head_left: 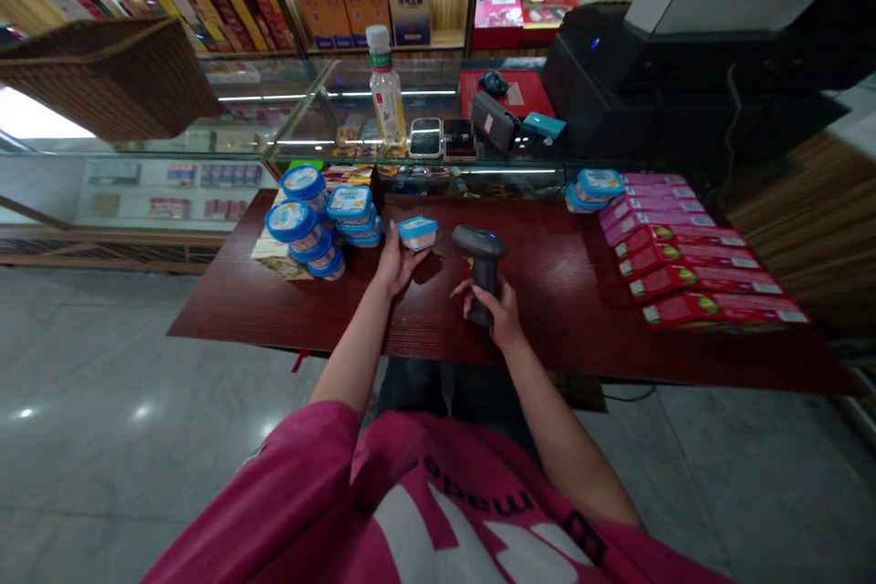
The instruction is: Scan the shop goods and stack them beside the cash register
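My left hand (395, 263) is closed around a small blue-lidded tub (417, 233), held just above the dark red table (561, 310). My right hand (494, 308) grips the handle of a grey barcode scanner (480, 257), its head tipped toward the tub. A pile of several matching blue-lidded tubs (318, 219) lies to the left of my left hand. Two more tubs (594, 188) sit stacked at the right rear of the table.
Pink and red flat boxes (684, 251) lie in a row along the table's right side. Behind is a glass counter (301, 123) with a bottle (386, 91), a phone (425, 137) and a black printer (657, 64). A wicker basket (109, 73) stands at the left.
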A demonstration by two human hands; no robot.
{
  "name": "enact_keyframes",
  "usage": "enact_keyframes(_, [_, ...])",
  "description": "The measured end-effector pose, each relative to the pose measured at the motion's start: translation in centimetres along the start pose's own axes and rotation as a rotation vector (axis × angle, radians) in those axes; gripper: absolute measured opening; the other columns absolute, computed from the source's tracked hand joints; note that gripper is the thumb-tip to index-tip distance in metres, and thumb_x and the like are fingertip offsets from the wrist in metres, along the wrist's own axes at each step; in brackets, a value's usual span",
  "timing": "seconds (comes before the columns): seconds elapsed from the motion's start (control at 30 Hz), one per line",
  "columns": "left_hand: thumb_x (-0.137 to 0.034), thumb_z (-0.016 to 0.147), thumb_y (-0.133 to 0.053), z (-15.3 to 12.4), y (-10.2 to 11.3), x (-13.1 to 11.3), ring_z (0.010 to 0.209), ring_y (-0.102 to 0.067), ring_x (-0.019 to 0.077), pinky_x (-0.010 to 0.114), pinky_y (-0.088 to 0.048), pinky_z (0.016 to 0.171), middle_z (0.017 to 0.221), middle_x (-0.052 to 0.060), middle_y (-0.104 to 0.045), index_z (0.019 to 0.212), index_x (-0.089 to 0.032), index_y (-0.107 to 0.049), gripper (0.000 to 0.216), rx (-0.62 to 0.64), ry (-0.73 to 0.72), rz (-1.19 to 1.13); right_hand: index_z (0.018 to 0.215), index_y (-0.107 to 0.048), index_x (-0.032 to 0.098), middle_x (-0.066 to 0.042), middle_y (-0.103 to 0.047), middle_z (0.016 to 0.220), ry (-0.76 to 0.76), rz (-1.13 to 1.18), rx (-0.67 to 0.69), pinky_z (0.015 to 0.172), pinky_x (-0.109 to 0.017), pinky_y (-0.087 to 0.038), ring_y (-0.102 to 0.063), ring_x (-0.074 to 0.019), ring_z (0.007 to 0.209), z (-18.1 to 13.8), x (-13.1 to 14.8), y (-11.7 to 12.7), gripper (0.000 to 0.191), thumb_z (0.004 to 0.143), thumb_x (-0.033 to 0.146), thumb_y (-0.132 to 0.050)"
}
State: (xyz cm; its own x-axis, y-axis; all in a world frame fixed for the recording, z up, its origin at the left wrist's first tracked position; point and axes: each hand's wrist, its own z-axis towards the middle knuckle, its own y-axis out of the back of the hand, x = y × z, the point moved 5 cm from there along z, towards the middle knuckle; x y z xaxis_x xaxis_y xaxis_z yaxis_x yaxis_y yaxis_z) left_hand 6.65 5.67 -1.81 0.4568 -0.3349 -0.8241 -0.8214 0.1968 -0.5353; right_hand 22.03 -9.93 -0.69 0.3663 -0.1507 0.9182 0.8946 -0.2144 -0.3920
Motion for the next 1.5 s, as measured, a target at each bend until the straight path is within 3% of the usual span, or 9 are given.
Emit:
enact_keyframes(0.13, [-0.074, 0.101, -0.037, 0.1, 0.0, -0.1, 0.131, -0.066, 0.0264, 0.043, -0.054, 0.110, 0.137, 0.014, -0.071, 0.131, -0.021, -0.065, 0.068, 0.016, 0.011, 0.003, 0.118, -0.064, 0.019, -0.004, -0.078, 0.085, -0.024, -0.042, 0.098, 0.047, -0.028, -0.053, -0.061, -0.0134, 0.051, -0.5, -0.2, -0.5, 0.045, 0.083, 0.042, -0.079])
enact_keyframes(0.3, [-0.074, 0.101, -0.035, 0.5, 0.0, -0.1, 0.135, -0.063, 0.0277, 0.043, -0.055, 0.109, 0.140, 0.014, -0.069, 0.133, -0.021, -0.063, 0.069, 0.041, -0.005, 0.081, 0.114, -0.065, 0.019, -0.001, -0.075, 0.078, -0.023, -0.096, 0.091, 0.047, -0.025, -0.050, -0.059, -0.0123, 0.052, -0.6, 0.1, -0.5, 0.041, 0.082, 0.041, -0.080])
enact_keyframes(0.4, [-0.066, 0.105, -0.036, 0.6, 0.1, 0.1, 0.138, -0.060, 0.0260, 0.040, -0.055, 0.108, 0.140, 0.012, -0.068, 0.133, -0.022, -0.064, 0.059, 0.057, 0.005, 0.168, 0.109, -0.065, 0.021, 0.000, -0.074, 0.077, -0.017, -0.118, 0.035, 0.046, -0.025, -0.048, -0.057, -0.0121, 0.050, -0.4, 0.2, -0.3, 0.037, 0.082, 0.041, -0.080])
enact_keyframes(0.63, [-0.042, 0.099, -0.067, 0.1, 0.1, 0.5, 0.136, -0.061, 0.0268, 0.048, -0.050, 0.113, 0.132, 0.011, -0.072, 0.136, -0.023, -0.065, 0.042, 0.082, -0.039, 0.235, 0.098, -0.063, 0.023, 0.000, -0.072, 0.076, 0.015, -0.116, -0.084, 0.046, -0.026, -0.045, -0.056, -0.0125, 0.050, -0.2, 0.3, 0.3, 0.027, 0.081, 0.039, -0.076])
enact_keyframes(0.83, [-0.033, 0.101, -0.063, 0.4, 0.5, 0.4, 0.133, -0.063, 0.0213, 0.041, -0.052, 0.111, 0.140, 0.010, -0.067, 0.135, -0.021, -0.057, 0.037, -0.053, -0.067, 0.133, 0.098, -0.063, 0.023, 0.000, -0.072, 0.076, 0.026, -0.090, -0.095, 0.046, -0.026, -0.045, -0.055, -0.0126, 0.050, -0.3, 0.5, 0.3, 0.025, 0.081, 0.037, -0.075])
enact_keyframes(1.1, [-0.059, 0.102, -0.052, 0.3, 0.6, -0.1, 0.134, -0.063, 0.0235, 0.041, -0.056, 0.109, 0.141, 0.009, -0.066, 0.135, -0.027, -0.058, 0.046, -0.047, -0.066, 0.139, 0.101, -0.063, 0.022, 0.000, -0.073, 0.077, 0.015, -0.085, -0.068, 0.047, -0.026, -0.045, -0.056, -0.0127, 0.050, -0.4, 0.4, 0.2, 0.027, 0.082, 0.036, -0.076])
enact_keyframes(1.27, [-0.064, 0.105, -0.038, 0.1, 0.8, -0.4, 0.119, -0.072, 0.0235, 0.035, -0.061, 0.101, 0.127, 0.010, -0.074, 0.127, -0.022, -0.065, 0.054, -0.093, 0.047, -0.090, 0.106, -0.063, 0.021, 0.000, -0.074, 0.077, 0.012, -0.095, -0.049, 0.048, -0.026, -0.045, -0.056, -0.0121, 0.050, -0.3, 0.4, 0.1, 0.031, 0.082, 0.037, -0.076])
enact_keyframes(1.37, [-0.061, 0.105, -0.045, -0.3, 0.6, -0.5, 0.112, -0.074, 0.0229, 0.032, -0.063, 0.096, 0.116, 0.011, -0.077, 0.123, -0.019, -0.067, 0.051, -0.180, 0.111, -0.255, 0.108, -0.063, 0.020, 0.000, -0.074, 0.078, 0.003, -0.111, -0.018, 0.049, -0.025, -0.044, -0.056, -0.0119, 0.052, -0.3, 0.3, 0.0, 0.034, 0.083, 0.038, -0.076])
enact_keyframes(1.5, [-0.048, 0.106, -0.053, -1.2, -0.5, -0.6, 0.120, -0.072, 0.0231, 0.036, -0.060, 0.104, 0.118, 0.009, -0.077, 0.124, -0.020, -0.068, 0.036, -0.108, 0.132, -0.377, 0.110, -0.063, 0.019, -0.001, -0.073, 0.078, -0.004, -0.126, -0.004, 0.050, -0.025, -0.045, -0.056, -0.0121, 0.052, -0.2, 0.2, -0.1, 0.036, 0.083, 0.039, -0.076])
